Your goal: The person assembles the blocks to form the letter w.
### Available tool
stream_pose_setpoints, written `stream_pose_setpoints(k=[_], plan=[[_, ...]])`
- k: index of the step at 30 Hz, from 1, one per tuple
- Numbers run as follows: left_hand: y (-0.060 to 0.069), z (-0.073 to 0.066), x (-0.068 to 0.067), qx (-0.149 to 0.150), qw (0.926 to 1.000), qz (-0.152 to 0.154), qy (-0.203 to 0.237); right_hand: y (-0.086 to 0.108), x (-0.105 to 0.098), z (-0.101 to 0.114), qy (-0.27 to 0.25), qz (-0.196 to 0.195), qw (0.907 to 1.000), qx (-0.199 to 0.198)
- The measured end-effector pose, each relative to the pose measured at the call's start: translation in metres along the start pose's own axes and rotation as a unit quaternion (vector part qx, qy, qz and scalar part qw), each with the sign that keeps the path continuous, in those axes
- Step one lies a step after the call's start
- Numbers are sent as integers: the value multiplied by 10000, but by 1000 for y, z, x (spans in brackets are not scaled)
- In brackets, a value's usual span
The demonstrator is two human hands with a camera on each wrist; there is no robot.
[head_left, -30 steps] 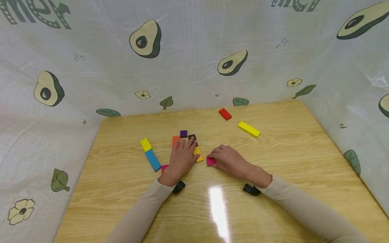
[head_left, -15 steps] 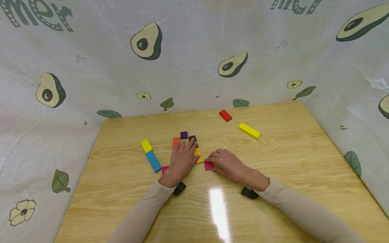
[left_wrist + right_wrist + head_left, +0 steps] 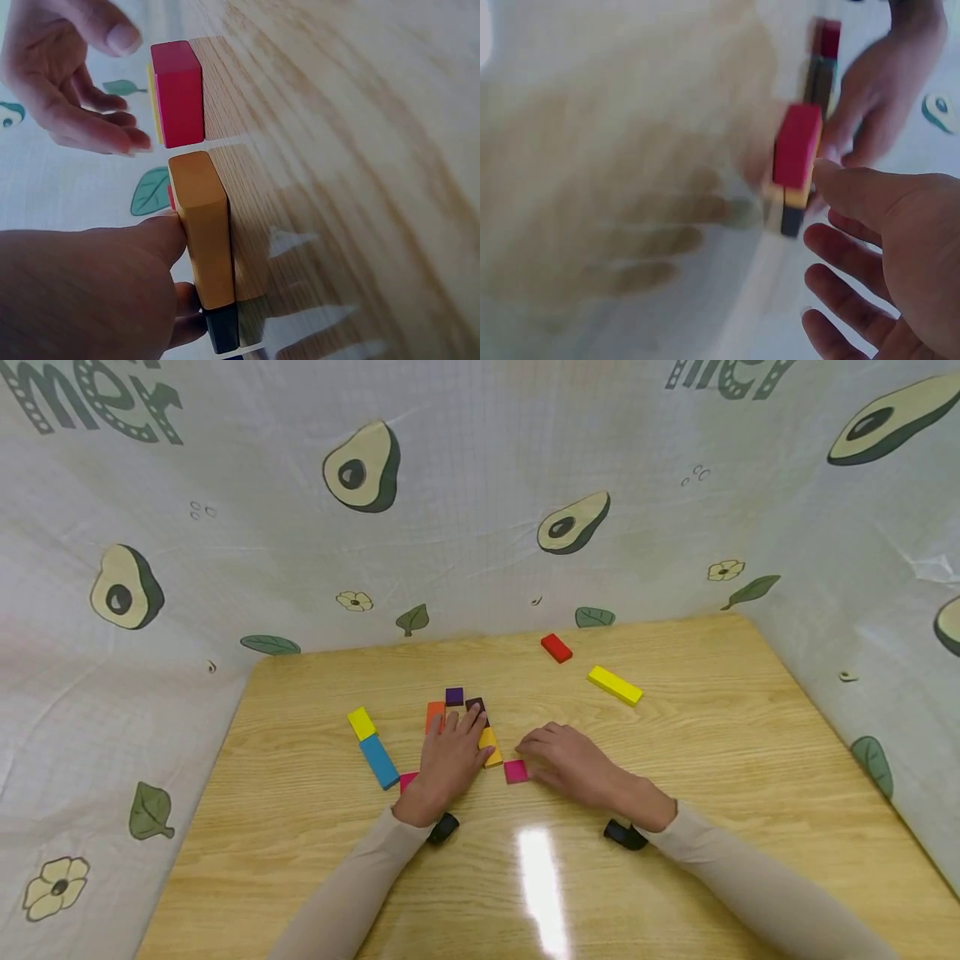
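Note:
My left hand [image 3: 452,756] lies over the blocks, its fingers extended. Its fingertips touch the black block [image 3: 477,707] and its thumb touches the orange-yellow block [image 3: 490,748], which sits end to end with the black one. Just right of their near end a pink block [image 3: 516,771] lies on the table, a small gap apart. My right hand [image 3: 566,762] is beside this pink block, fingers loosely bent and holding nothing; in the right wrist view the fingers [image 3: 847,251] are apart from it. Under my left hand an orange block [image 3: 435,714] and another pink block [image 3: 407,780] are partly hidden.
A dark purple block [image 3: 454,696] lies beyond the left fingers. To the left, a yellow block [image 3: 362,723] meets a blue block [image 3: 379,762]. Farther right lie a red block [image 3: 557,647] and a long yellow block [image 3: 615,685]. A patterned cloth [image 3: 465,527] encloses the wooden table [image 3: 675,760].
My right hand moved the pink block left and toward me, near the orange-yellow block, then let go and drew slightly right. My left hand stayed in place.

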State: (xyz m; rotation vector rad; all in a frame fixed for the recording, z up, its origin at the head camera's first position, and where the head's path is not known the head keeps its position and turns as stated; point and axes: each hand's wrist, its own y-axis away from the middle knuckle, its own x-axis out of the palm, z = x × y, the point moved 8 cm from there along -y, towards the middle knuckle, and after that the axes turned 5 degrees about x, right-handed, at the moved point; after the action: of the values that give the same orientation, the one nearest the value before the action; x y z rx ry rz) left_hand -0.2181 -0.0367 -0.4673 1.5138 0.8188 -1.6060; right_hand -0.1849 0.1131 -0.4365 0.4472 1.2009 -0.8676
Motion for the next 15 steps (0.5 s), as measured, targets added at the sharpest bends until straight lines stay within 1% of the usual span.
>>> stream_pose_setpoints(k=[4,8,11,15], plan=[[1,0,-1,-14,10000,-36,0,3,-13,-18,-2,-147,9995,279],[1,0,-1,-7,10000,-55,76,8,-26,-42,54,-419,9977,536],[2,0,-1,-15,9999,-59,88,13,-34,-63,164,-577,9950,796],[2,-1,-2,-24,9999,-69,108,22,-44,-87,379,-695,9894,1215]])
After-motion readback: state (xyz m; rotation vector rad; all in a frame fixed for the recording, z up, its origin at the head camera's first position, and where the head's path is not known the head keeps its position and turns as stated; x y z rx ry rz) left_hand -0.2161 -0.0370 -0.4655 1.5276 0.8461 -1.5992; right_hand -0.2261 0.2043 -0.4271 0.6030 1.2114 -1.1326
